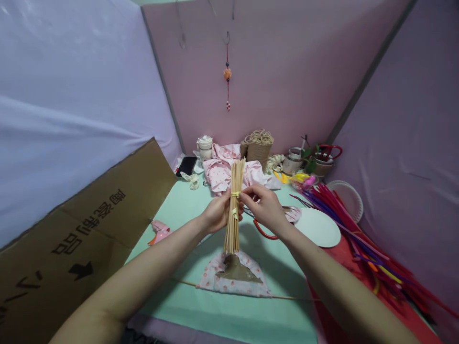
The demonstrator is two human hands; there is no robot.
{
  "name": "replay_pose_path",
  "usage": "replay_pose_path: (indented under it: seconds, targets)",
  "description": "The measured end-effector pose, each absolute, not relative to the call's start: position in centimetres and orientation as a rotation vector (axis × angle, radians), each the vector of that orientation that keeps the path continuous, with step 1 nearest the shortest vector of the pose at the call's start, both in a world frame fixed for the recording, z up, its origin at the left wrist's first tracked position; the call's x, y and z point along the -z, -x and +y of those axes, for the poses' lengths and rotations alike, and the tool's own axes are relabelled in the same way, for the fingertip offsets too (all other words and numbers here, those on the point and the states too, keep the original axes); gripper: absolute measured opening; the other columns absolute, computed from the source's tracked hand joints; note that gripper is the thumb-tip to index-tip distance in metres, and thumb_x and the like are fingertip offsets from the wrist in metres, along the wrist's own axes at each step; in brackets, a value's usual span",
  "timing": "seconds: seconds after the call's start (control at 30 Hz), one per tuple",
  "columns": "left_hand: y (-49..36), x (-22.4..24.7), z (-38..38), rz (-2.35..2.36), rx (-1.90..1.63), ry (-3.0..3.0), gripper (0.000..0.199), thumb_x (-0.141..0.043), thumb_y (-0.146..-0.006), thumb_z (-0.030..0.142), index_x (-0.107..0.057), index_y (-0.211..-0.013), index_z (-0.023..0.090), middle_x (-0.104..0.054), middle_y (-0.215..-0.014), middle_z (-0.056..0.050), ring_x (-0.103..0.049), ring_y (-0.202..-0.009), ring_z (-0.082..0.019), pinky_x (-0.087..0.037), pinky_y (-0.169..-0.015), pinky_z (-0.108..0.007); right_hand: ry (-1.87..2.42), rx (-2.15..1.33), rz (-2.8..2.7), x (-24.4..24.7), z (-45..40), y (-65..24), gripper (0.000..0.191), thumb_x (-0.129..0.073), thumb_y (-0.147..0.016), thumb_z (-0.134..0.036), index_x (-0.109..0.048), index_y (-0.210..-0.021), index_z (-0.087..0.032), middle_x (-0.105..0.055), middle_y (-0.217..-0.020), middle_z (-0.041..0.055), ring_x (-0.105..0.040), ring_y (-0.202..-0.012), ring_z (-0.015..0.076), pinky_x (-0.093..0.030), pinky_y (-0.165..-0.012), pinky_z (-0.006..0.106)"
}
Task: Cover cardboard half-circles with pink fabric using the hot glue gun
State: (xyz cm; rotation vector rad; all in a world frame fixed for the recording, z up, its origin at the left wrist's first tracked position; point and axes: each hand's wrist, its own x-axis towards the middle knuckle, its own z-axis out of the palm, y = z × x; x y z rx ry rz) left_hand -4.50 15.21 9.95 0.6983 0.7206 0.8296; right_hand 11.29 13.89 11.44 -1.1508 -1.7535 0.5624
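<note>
A bundle of thin wooden sticks [232, 234] stands nearly upright in my left hand [217, 210], whose fingers wrap round it from the left. A yellow band [234, 194] circles the bundle, and a second yellow strip sits lower on it. My right hand [263, 205] pinches the upper band at the bundle's right side. Just below the bundle's lower end lies a half-round piece of pink patterned fabric [211, 283] with a brown patch in its middle. A thin stick [287, 298] extends from its straight edge. Behind my right hand are red-handled scissors [265, 231], partly hidden.
On the right, a white oval disc [319, 227] lies beside many coloured fuzzy stems [344, 224]. Pink fabric [218, 174], a twine roll [260, 148], a white jar [205, 148] and a phone [186, 166] line the back. A cardboard panel [107, 229] borders the left.
</note>
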Motion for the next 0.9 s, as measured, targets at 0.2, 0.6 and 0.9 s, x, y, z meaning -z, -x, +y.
replay_pose_path:
  seconds: [0.2, 0.6, 0.9]
  targets:
    - [4.6, -9.4, 15.4, 0.713, -0.962, -0.866, 0.024, -0.069, -0.084, 0.035, -0.057, -0.093, 0.015, -0.061, -0.076, -0.002, -0.058, -0.061, -0.012, -0.051, -0.058, -0.025, 1.200, -1.038, -1.473, -10.6, 14.4, -11.4, 0.021, -0.060, -0.078, -0.035, -0.056, -0.065, -0.019, -0.054, -0.061, -0.0030, -0.045, -0.058, 0.0115, -0.034, -0.058, 0.026]
    - [4.5, -9.6, 15.4, 0.793, -1.066, -0.921, 0.031, -0.073, -0.079, 0.041, -0.055, -0.085, 0.016, -0.058, -0.075, -0.001, -0.054, -0.060, -0.011, -0.048, -0.055, -0.024, 1.100, -1.200, -1.399, -10.0, 14.3, -11.5, 0.029, -0.061, -0.078, -0.048, -0.055, -0.072, -0.020, -0.046, -0.061, -0.0052, -0.038, -0.055, 0.0107, -0.030, -0.053, 0.026]
    - [4.2, -9.5, 15.7, 0.821, -1.106, -0.981, 0.035, -0.074, -0.076, 0.044, -0.055, -0.086, 0.017, -0.057, -0.072, 0.001, -0.053, -0.059, -0.010, -0.044, -0.055, -0.023, 1.134, -0.968, -1.460, -9.2, 14.8, -11.2, 0.024, -0.056, -0.082, -0.042, -0.052, -0.070, -0.021, -0.049, -0.062, -0.0040, -0.043, -0.059, 0.0129, -0.035, -0.058, 0.027]
